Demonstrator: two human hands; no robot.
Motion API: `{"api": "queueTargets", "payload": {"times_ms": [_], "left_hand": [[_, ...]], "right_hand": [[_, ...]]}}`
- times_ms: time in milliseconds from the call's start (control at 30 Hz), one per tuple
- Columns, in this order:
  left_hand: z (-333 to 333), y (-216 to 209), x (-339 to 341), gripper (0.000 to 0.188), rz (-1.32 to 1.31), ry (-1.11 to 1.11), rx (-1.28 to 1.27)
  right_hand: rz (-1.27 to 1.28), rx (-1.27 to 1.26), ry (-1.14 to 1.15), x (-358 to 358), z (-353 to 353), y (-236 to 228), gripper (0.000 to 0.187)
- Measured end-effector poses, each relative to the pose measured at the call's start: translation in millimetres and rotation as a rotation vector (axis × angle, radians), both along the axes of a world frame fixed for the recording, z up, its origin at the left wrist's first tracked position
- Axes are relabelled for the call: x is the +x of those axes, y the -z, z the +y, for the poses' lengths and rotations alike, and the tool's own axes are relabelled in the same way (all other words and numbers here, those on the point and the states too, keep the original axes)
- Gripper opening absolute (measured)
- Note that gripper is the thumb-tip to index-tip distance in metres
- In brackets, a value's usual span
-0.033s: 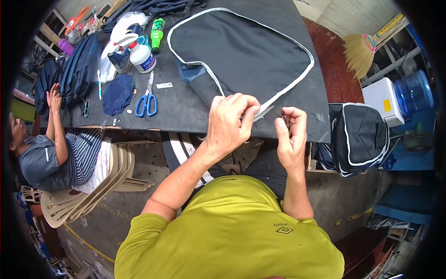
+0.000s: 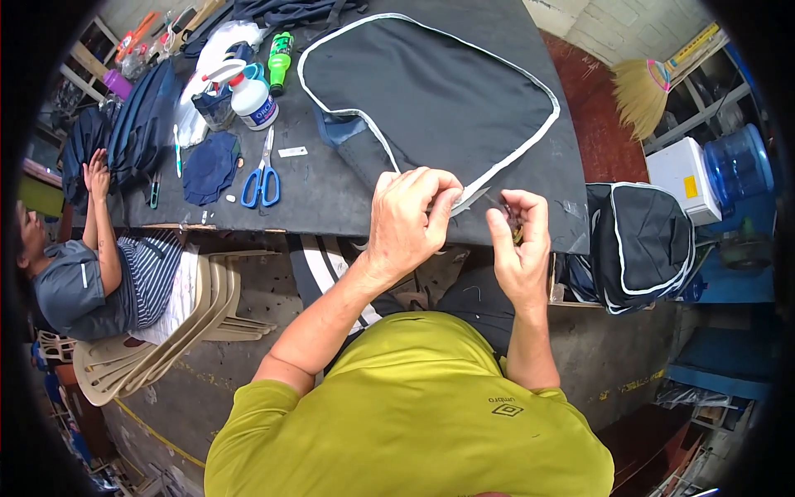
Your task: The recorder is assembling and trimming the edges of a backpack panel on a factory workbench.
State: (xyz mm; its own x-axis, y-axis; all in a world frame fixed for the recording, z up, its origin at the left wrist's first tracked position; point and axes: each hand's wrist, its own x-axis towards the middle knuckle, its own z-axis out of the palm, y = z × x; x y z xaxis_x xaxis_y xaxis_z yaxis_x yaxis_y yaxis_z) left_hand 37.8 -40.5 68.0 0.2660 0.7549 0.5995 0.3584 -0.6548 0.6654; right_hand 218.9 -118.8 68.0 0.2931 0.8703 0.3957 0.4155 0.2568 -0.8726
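A large black fabric panel with white piping round its edge lies on the dark table. At its near corner, my left hand is closed, thumb and fingers pinching the piped edge. Loose pale ends of the trim stick out to the right of that pinch. My right hand is apart from the panel, just right of those ends, its fingers curled round a small dark object with a yellowish part. Most of that object is hidden by the fingers, so its kind does not show.
Blue-handled scissors, a navy fabric piece, a white spray bottle and a green bottle stand or lie to the left. A person sits beyond stacked chairs. A black backpack is at the right.
My right hand has shifted very slightly, and a yellowish part of the object in it now shows. My left hand and the panel stay where they were.
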Motion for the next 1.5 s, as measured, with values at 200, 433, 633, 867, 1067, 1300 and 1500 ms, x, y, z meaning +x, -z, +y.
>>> {"api": "queueTargets", "payload": {"times_ms": [200, 433, 633, 867, 1067, 1300, 1500], "left_hand": [[-3, 10, 1, 0.005, -0.033, -0.002, 0.060], [-4, 17, 1, 0.008, -0.044, -0.025, 0.134], [-5, 18, 2, 0.009, -0.043, -0.024, 0.168], [-8, -5, 3, 0.011, 0.111, -0.069, 0.215], [8, -13, 23, 0.008, 0.204, -0.086, 0.216], [15, -10, 43, 0.009, 0.221, -0.085, 0.127], [17, -19, 50, 0.007, 0.203, -0.027, 0.038]], "right_hand": [[-0.325, 0.038, 0.031, -3, -1, -29, 0.025], [-0.512, 0.138, 0.048, -13, 5, -24, 0.024], [-0.575, 0.244, 0.046, -11, 5, -5, 0.023], [-0.014, 0.003, 0.124, 0, 19, -5, 0.021], [0.283, -0.165, -0.060, 31, 54, 21, 0.011], [0.522, -0.118, -0.143, 30, 49, 31, 0.007], [0.395, -0.119, -0.073, 34, 42, 32, 0.009]]}}
